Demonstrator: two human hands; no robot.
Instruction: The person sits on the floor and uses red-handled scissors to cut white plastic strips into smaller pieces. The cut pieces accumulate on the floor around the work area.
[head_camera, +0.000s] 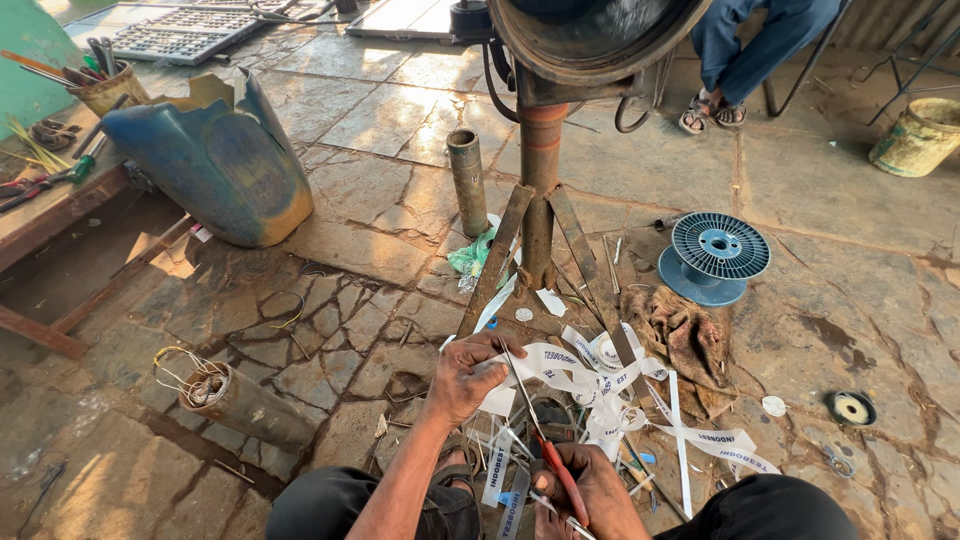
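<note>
Right hand (590, 490), lowest in frame: fingers closed on red-handled metal scissors (545, 440), blades angled up. Left hand (470, 375): closed on a strip of white printed tape (560, 365), just above the blades. Loose tape ends lie tangled over the stone floor (380, 130), beside a brown rag (690, 340) and blue plastic spool (715, 255).
</note>
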